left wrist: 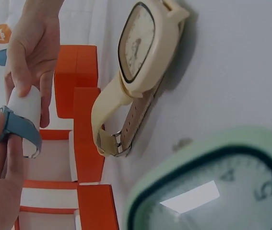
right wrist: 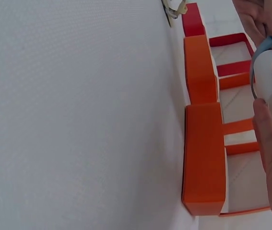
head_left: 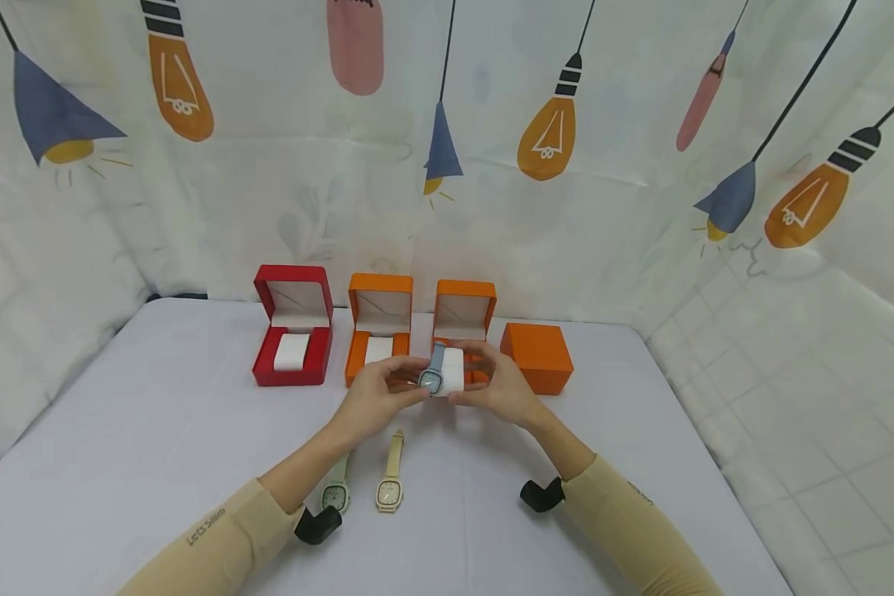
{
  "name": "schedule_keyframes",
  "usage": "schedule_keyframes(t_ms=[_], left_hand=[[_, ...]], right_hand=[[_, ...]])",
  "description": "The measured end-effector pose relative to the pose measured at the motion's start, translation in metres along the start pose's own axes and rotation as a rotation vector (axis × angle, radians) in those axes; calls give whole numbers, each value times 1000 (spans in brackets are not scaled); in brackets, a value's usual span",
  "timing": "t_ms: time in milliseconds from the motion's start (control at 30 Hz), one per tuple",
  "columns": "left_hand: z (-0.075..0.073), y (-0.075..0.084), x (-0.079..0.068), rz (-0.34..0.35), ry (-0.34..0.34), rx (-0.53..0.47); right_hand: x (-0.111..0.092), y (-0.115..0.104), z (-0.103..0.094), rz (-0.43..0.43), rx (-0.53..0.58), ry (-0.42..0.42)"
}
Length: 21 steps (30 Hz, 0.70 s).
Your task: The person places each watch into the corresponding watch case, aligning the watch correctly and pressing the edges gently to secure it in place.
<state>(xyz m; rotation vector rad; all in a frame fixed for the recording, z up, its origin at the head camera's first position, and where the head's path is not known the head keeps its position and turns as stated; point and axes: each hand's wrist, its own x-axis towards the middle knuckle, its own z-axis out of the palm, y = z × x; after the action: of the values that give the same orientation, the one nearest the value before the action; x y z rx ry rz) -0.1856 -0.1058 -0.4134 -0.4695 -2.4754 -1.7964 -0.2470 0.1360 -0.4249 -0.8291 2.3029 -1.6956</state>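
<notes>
In front of the open boxes, my left hand [head_left: 372, 403] pinches a blue wristwatch [head_left: 430, 381] by its dial end. A white watch cushion [head_left: 453, 370] is gripped between the thumb and fingers of my right hand [head_left: 505, 389]. The blue strap [left wrist: 23, 128] loops around one end of the cushion in the left wrist view; whether it is buckled I cannot tell. Nearer to me, a cream wristwatch [head_left: 390, 494] lies on the table. Beside it is a pale green wristwatch [head_left: 335, 497], partly hidden by my left forearm.
At the back stand an open red box [head_left: 319, 364] and an open orange box [head_left: 355, 356], each with a white cushion inside. Another open orange box [head_left: 465, 290] is behind my hands. To its right sits a closed orange box [head_left: 540, 364]. A patterned curtain hangs behind the white table [head_left: 179, 430].
</notes>
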Motion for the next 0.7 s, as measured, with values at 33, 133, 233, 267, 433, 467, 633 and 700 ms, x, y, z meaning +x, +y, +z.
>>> schedule_keyframes(t_ms=[33,133,233,267,433,467,633,700], left_hand=[[0,0,0,4,-1,6],[-1,1,0,15,-6,29],[-1,2,0,22,-14,30],[-1,2,1,23,-17,26],[-1,2,1,31,-24,19],[-1,1,1,33,-24,19],[-3,1,1,40,-30,39],[-3,1,0,45,-33,48]], right_hand=[[0,0,0,-1,2,0],[-1,-2,0,-5,1,0],[-1,-2,0,-7,-4,1],[-1,-2,0,-7,-5,2],[-2,-2,-1,-5,-16,14],[-2,-1,0,-6,-19,16],[-2,0,1,-17,-12,30],[-2,1,1,-18,-3,39]])
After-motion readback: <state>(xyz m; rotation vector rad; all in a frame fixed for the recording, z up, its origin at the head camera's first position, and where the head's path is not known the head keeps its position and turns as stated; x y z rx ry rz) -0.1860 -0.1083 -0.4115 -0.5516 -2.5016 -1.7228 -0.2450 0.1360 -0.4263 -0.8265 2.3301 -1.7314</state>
